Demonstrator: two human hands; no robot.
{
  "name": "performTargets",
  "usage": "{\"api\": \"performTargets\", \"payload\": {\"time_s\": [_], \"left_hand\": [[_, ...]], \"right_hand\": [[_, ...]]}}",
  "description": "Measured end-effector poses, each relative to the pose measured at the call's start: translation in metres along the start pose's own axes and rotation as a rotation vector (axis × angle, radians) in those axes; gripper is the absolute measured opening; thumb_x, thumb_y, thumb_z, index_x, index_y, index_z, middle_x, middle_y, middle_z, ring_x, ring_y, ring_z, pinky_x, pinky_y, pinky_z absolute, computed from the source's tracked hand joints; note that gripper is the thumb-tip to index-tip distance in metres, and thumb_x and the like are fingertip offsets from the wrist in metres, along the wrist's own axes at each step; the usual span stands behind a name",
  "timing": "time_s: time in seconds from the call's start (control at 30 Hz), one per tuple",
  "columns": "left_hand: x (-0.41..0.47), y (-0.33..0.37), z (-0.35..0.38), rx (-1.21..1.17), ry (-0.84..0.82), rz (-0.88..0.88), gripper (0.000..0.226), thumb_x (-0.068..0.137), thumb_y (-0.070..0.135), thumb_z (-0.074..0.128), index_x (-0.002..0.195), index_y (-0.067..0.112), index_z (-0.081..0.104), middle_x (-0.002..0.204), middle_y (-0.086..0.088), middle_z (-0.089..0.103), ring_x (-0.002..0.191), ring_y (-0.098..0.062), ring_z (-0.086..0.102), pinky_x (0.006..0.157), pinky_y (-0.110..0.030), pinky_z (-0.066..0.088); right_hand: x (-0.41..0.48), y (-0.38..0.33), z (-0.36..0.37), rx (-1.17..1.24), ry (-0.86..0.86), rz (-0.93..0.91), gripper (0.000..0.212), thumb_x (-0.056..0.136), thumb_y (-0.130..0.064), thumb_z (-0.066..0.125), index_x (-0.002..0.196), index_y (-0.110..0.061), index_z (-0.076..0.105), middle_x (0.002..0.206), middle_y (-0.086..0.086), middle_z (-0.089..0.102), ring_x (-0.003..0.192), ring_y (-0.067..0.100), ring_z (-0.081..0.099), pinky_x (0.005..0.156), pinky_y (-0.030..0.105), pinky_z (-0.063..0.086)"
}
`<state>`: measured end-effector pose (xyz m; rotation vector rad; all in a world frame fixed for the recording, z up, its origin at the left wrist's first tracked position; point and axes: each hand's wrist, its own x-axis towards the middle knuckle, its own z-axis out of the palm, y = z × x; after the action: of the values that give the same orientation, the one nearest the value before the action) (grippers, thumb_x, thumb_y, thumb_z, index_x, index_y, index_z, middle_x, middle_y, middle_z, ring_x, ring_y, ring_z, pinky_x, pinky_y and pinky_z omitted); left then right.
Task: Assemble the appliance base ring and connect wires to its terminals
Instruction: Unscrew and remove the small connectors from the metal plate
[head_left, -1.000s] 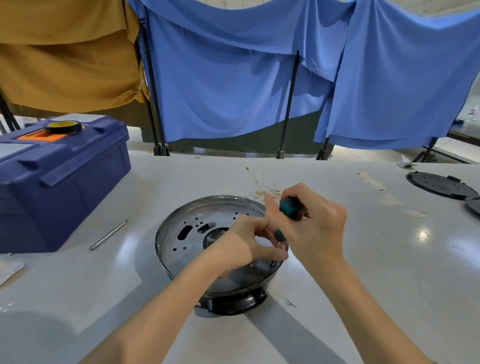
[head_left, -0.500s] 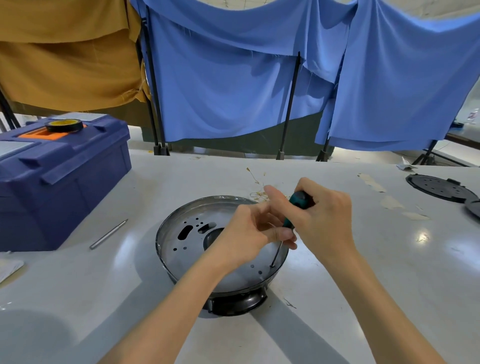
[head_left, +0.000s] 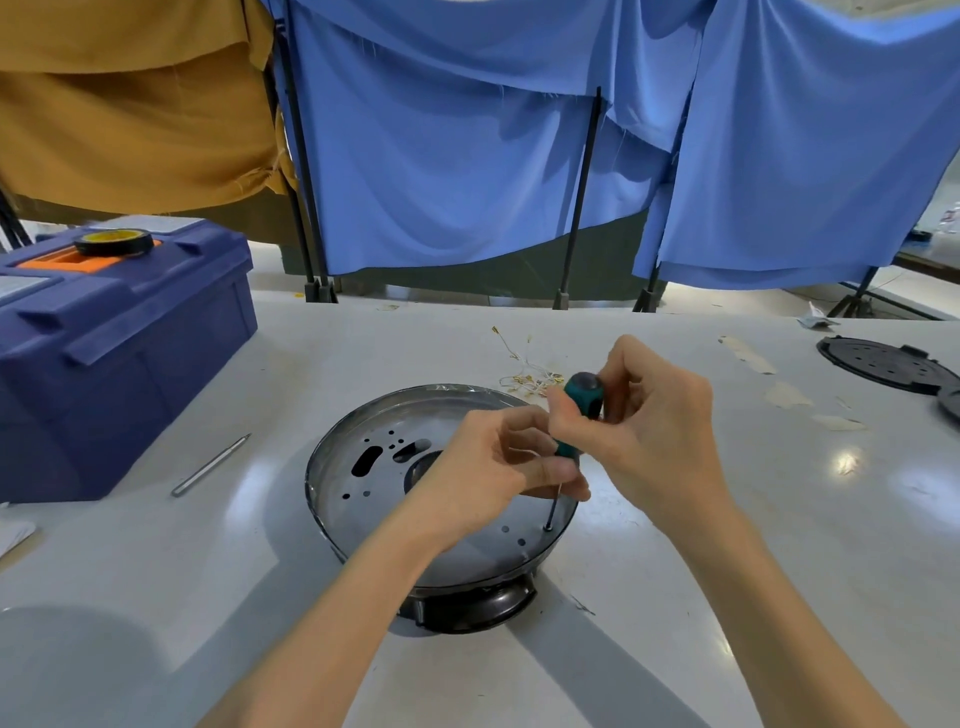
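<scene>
We see the right hand (head_left: 652, 441) closed tight round the top of the teal-handled screwdriver (head_left: 582, 402), fingers & thumb curled on the grip. The left hand (head_left: 488, 467) is narrow too: thumb & fingers pinch the screwdriver's thin steel shaft just under the handle, w/ a pale strand showing by the thumb; whether that's pinched as well we can't tell. The shaft leans slightly, its tip down at a small hole or screw near the front-right edge of the round shiny metal base ring (head_left: 358, 499). That ring is a shallow dish w/ punched holes, oblong slots & a central opening, seated on a black plastic foot (head_left: 467, 608), mid white table (head_left: 727, 545), right in front of us. Loose thin yellowish wires (head_left: 527, 376) lie just behind its rim. To the left: dark blue plastic toolbox (head_left: 119, 364) w/ a black tape roll (head_left: 113, 242) on top; a slim metal rod (head_left: 210, 465) lies near it.
</scene>
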<state>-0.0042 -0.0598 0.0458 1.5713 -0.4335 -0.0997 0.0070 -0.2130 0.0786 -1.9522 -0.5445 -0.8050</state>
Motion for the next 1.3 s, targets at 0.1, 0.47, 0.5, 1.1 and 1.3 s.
{"api": "performTargets", "payload": {"time_s": [0.1,0.47,0.5,1.1,1.3], "left_hand": [[0.005,0.0,0.003,0.056,-0.028,0.005,0.018,0.093,-0.002,0.056,0.105,0.007,0.065,0.084,-0.017,0.071,0.083,-0.025,0.074,0.074,-0.024,0.057],[0.002,-0.003,-0.005,-0.002,-0.047,-0.019,0.022,0.096,-0.005,0.048,0.104,0.008,0.064,0.095,-0.023,0.068,0.089,-0.028,0.072,0.082,-0.031,0.058],[0.002,-0.004,-0.005,-0.016,-0.052,-0.027,0.022,0.096,-0.004,0.049,0.106,0.008,0.065,0.097,-0.02,0.07,0.09,-0.027,0.072,0.082,-0.029,0.057],[0.01,-0.002,0.001,-0.046,-0.141,-0.095,0.022,0.099,0.012,0.048,0.109,0.02,0.066,0.091,0.007,0.074,0.086,-0.01,0.071,0.075,-0.015,0.053],[0.011,-0.002,0.006,-0.05,-0.146,-0.12,0.023,0.099,0.014,0.051,0.119,0.013,0.063,0.098,-0.007,0.074,0.091,-0.016,0.072,0.079,-0.015,0.052]], "right_hand": [[0.001,0.003,0.002,-0.129,0.066,0.045,0.046,0.071,-0.038,0.078,0.061,-0.013,0.041,0.049,-0.009,0.037,0.046,0.012,0.031,0.045,0.021,0.03],[0.011,-0.003,-0.005,0.054,-0.325,-0.019,0.014,0.086,-0.027,0.069,0.099,-0.022,0.068,0.078,-0.01,0.066,0.055,0.018,0.063,0.057,0.032,0.056],[0.011,-0.003,-0.004,0.061,-0.314,-0.024,0.01,0.086,-0.025,0.071,0.093,-0.019,0.068,0.076,-0.008,0.066,0.057,0.018,0.063,0.055,0.028,0.056],[-0.008,-0.011,0.027,-0.405,0.243,0.037,0.036,0.081,-0.025,0.072,0.066,-0.017,0.04,0.05,-0.005,0.036,0.041,0.006,0.025,0.047,0.014,0.016],[-0.004,-0.005,0.018,-0.458,0.209,0.124,0.035,0.085,-0.035,0.067,0.067,-0.015,0.045,0.05,-0.005,0.038,0.046,0.02,0.035,0.047,0.017,0.02]]}}
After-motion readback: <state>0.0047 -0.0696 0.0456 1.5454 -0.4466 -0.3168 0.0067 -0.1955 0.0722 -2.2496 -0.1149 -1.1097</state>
